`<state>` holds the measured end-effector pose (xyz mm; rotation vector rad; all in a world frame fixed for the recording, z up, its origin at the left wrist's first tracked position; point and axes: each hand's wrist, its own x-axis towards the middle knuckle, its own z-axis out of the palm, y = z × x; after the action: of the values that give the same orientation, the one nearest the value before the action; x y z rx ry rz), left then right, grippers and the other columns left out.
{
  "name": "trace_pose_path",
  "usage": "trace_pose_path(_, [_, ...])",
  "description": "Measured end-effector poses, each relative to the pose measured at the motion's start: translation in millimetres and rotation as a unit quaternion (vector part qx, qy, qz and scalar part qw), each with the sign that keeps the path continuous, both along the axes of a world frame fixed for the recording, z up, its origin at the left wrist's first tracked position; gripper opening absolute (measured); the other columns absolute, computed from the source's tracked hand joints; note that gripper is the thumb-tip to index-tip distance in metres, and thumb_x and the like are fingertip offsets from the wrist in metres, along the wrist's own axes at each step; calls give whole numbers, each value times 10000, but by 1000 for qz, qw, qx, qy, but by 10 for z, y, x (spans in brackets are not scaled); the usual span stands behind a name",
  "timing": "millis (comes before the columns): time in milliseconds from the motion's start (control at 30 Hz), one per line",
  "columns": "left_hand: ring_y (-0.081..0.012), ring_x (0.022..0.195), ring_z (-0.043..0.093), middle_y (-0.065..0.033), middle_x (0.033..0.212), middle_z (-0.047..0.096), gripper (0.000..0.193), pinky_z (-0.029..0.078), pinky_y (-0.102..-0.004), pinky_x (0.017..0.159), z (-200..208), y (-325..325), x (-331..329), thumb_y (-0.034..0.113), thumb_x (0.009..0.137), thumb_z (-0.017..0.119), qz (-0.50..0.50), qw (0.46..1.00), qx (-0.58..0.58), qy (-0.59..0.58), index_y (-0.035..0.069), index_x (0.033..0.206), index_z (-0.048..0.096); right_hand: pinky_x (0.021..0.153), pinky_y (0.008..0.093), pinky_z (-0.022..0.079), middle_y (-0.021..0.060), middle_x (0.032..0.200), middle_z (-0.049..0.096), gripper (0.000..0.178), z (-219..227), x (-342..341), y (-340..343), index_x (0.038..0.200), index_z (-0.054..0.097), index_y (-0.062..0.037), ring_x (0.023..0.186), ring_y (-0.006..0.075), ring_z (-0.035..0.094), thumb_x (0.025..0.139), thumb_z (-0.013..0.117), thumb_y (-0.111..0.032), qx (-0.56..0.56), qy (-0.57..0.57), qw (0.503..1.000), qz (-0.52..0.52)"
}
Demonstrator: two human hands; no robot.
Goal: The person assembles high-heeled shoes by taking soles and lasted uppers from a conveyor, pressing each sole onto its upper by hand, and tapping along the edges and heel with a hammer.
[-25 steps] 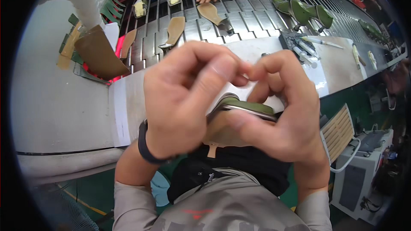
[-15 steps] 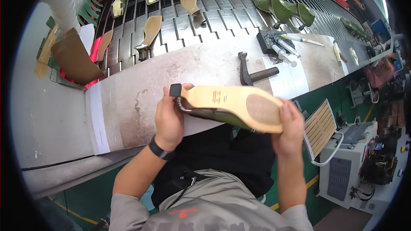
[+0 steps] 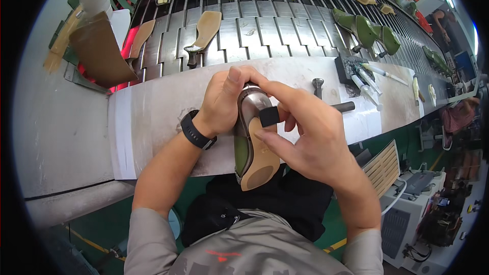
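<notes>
A heeled shoe (image 3: 243, 154) is upside down between my hands, its tan sole (image 3: 262, 160) turned up and its toe towards me. My left hand (image 3: 219, 99), with a black band on the wrist, grips the shoe's shiny brown heel end from the left. From the right, my right hand (image 3: 310, 132) closes about the heel, fingers at its back and thumb pressed on the sole beside the black heel tip (image 3: 269, 116). Behind the right hand lies a hammer; its head (image 3: 318, 86) and handle end (image 3: 345, 107) show, the rest is hidden.
On the bench (image 3: 168, 117), a dark block (image 3: 349, 74) stands by several syringes (image 3: 365, 87). Beyond runs a slatted metal conveyor (image 3: 270, 33) bearing a tan sole piece (image 3: 208, 29) and green heeled shoes (image 3: 364, 30). A brown board (image 3: 102, 51) stands at left, a slatted wooden rack (image 3: 383, 168) at right.
The shoe has turned from lying crosswise to toe towards me. My right hand has gone from its toe to the heel. The other person's hand has left the conveyor with a sole piece.
</notes>
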<state>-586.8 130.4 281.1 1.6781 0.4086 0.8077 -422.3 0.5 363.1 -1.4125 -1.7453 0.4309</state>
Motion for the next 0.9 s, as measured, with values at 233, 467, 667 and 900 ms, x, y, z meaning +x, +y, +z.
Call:
trace_pose_path(233, [-184, 902, 653, -107, 964, 703, 958, 519, -325, 869, -67, 24, -35, 707, 1124, 165, 6, 995, -96, -32, -39, 1012, 754, 543, 345, 491, 54, 778, 638, 380, -174, -23, 148, 1090, 770, -4, 612, 207, 601, 728, 879, -45, 135, -153, 977, 64])
trace_pose_path(467, [-141, 835, 640, -64, 900, 697, 837, 512, -291, 787, -111, 74, -37, 620, 1165, 256, 9, 996, -77, -48, -18, 992, 769, 538, 318, 480, 52, 796, 640, 324, -478, -73, 240, 1058, 768, 48, 607, 190, 591, 774, 865, -74, 236, -145, 961, 18])
trace_pose_path(667, [-220, 891, 650, -133, 950, 708, 912, 513, -353, 864, -35, 85, -72, 613, 1164, 122, 2, 999, -53, 11, -10, 991, 765, 546, 318, 488, 64, 818, 661, 325, -525, -100, 271, 1057, 765, 56, 613, 194, 597, 775, 870, -66, 242, -130, 961, 19])
trace_pose_path(900, [-196, 908, 652, -122, 955, 708, 826, 514, -335, 862, -109, 99, -120, 601, 1171, 219, -9, 999, -41, -12, -12, 1038, 756, 550, 335, 496, 75, 804, 664, 338, -549, -136, 294, 1053, 761, 50, 613, 213, 604, 744, 874, -23, 234, -109, 966, 19])
